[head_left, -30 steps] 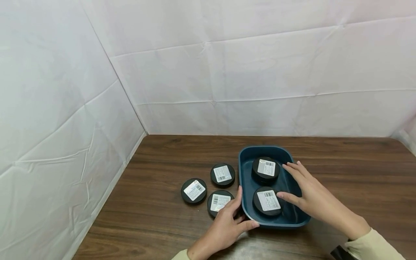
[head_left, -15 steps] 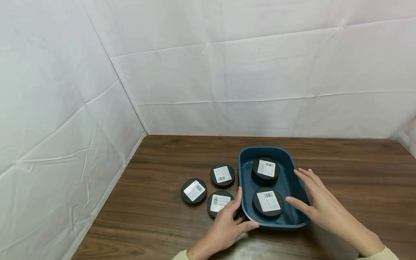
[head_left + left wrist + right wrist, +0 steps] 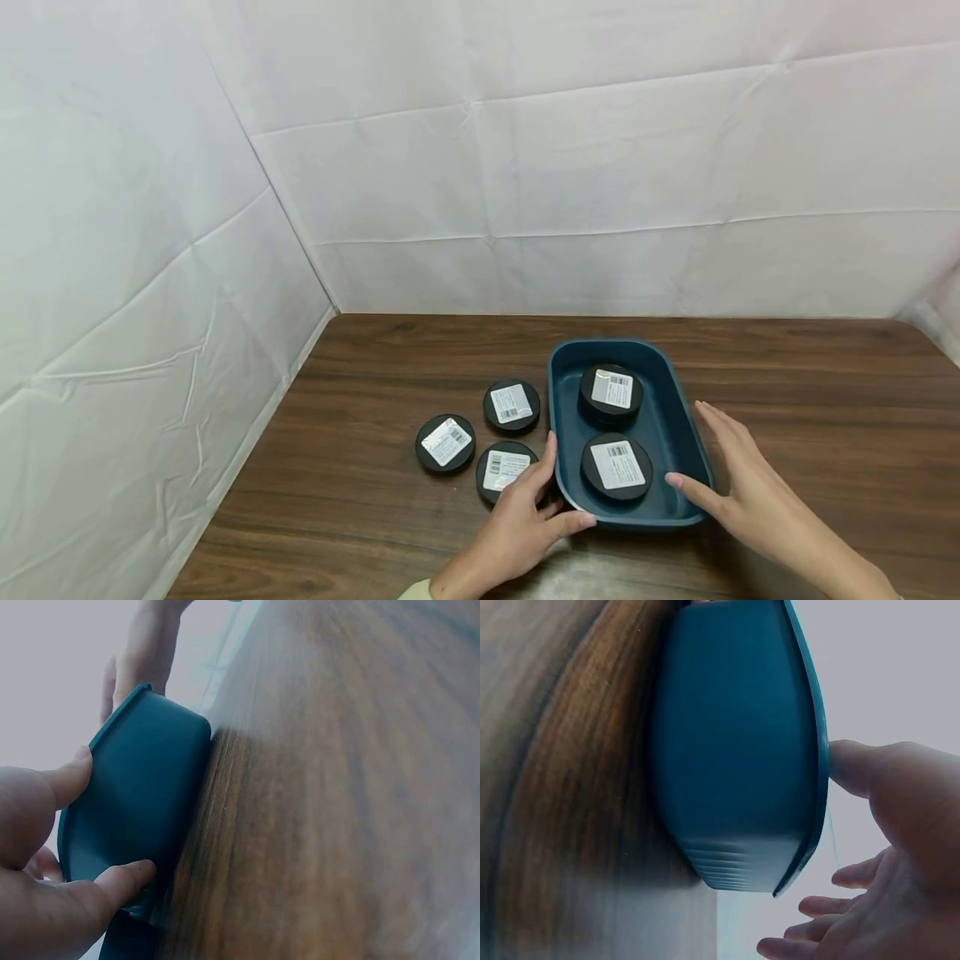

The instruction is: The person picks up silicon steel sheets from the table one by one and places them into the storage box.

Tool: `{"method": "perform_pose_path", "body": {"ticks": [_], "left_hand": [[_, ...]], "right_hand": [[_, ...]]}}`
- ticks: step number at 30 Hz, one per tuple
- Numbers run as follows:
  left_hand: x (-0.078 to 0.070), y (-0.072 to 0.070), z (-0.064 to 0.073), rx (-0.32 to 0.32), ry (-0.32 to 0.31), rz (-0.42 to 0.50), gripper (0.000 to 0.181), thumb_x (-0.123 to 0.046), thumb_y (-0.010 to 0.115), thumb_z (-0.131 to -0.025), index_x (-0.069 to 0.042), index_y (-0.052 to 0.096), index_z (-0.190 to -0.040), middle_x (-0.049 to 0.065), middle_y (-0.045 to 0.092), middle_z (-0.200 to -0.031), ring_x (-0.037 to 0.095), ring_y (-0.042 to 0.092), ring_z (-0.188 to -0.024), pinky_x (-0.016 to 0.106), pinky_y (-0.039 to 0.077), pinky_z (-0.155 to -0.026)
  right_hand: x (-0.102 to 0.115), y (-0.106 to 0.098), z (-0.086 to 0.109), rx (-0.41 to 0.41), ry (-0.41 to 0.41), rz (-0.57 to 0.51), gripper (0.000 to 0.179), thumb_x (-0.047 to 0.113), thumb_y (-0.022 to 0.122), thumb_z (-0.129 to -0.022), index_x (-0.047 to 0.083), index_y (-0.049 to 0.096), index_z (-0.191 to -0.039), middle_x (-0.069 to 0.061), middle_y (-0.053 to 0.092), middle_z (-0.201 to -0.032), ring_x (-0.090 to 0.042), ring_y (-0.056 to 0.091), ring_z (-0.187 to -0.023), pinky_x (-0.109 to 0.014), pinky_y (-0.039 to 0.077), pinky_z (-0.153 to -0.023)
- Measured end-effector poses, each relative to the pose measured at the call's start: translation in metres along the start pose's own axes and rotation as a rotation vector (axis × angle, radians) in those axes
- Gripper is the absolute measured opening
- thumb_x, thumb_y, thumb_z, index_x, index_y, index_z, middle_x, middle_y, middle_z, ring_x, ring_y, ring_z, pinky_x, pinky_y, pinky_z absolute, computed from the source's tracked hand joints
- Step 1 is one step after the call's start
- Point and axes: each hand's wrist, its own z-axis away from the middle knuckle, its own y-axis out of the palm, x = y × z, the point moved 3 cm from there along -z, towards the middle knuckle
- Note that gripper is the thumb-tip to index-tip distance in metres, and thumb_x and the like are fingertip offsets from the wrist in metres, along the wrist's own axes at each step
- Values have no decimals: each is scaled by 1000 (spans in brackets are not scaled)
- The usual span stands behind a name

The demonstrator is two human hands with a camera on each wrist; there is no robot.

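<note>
A dark blue plastic tray [image 3: 671, 392] stands on the table and holds round black discs with white barcode labels. The back disc [image 3: 611, 396] looks thicker than the front disc [image 3: 617, 468]. My left hand [image 3: 517, 521] grips the tray's near left corner, thumb at the near rim and fingers against the left wall; the left wrist view shows thumb and fingertips on the tray. On the right, my right hand [image 3: 738, 492] is spread with nothing in it. Its thumb [image 3: 851, 765] is right at the rim in the right wrist view, and the other fingers extend past the tray's end.
Left of the tray, three more labelled black discs lie on the brown wooden table: a far disc [image 3: 512, 405], a left disc [image 3: 445, 443] and a near disc [image 3: 501, 473], partly behind my left hand. A white cloth wall [image 3: 487, 183] rises behind and left.
My right hand has drawn back to the right and towards me, from over the front disc to the tray's right rim. My left hand and the discs have kept their places.
</note>
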Motion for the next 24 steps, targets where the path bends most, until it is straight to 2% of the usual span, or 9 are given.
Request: {"method": "perform_pose_path", "body": {"ticks": [5,11,15,19,24], "left_hand": [[0,0,1,0,-2,7,95,-20,75,-91,-14,12,-161,19,24,-164,28,35,-148,26,49,-106],[0,0,1,8,-2,5,95,-22,74,-91,-14,12,-162,19,24,-164,28,36,-148,26,49,-106],[1,0,1,8,-5,13,95,-22,74,-91,-14,11,-162,19,24,-164,28,36,-148,26,49,-107],[0,-1,2,-1,-13,12,95,-21,75,-90,-15,11,-161,18,25,-164,28,36,-148,27,49,-106],[0,0,1,3,-4,-1,95,-22,74,-91,-14,12,-161,19,24,-164,28,36,-148,27,49,-106]], "right_hand": [[-1,3,2,10,23,-3,104,47,71,-92,5,5,-161,-36,19,-157,-57,34,-134,-79,38,-94],[0,6,7,9,30,1,104,46,69,-93,3,2,-161,-37,20,-155,-56,46,-122,-74,47,-88],[0,11,11,12,23,-33,100,42,67,-96,0,3,-160,-37,24,-153,-56,50,-121,-71,49,-89],[1,17,11,53,54,-69,98,45,62,-98,1,0,-160,-36,22,-154,-54,43,-129,-74,43,-96],[-2,22,11,103,121,-91,104,52,59,-98,6,-10,-160,-38,11,-159,-59,27,-137,-82,32,-97]]}}
